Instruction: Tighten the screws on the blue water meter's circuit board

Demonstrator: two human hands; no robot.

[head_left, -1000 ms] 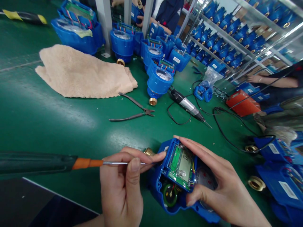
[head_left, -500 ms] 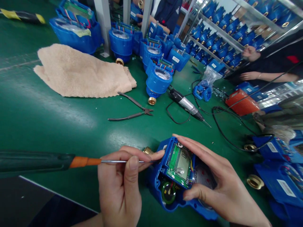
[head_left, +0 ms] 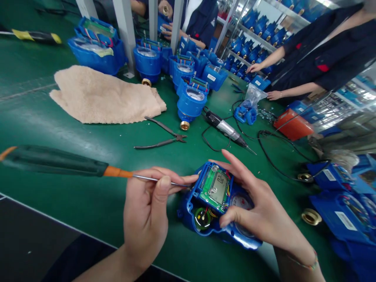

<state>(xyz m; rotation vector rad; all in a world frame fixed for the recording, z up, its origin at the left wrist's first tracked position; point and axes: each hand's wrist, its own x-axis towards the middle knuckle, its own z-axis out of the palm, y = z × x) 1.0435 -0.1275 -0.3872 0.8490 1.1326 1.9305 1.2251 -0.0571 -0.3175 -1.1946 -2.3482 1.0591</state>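
Note:
My left hand pinches the metal shaft of a screwdriver with a dark green and orange handle. The shaft's tip meets the left edge of a blue water meter, where my fingertips partly hide it. Across the meter's right side my right hand is wrapped, thumb near the circuit board and index finger raised. Set in the housing is a green circuit board with a digit display. Below it sits a round green-rimmed part with wires. The meter's dial is partly covered by my right hand.
Cutting pliers, a beige cloth and an electric screwdriver lie beyond my hands. More blue meters stand at the back and right. Another screwdriver is far left. A co-worker stands by an orange box.
The screwdriver's handle has tilted upward and more of it shows. My right index finger has lifted from the meter. The co-worker at right has reached forward over the table.

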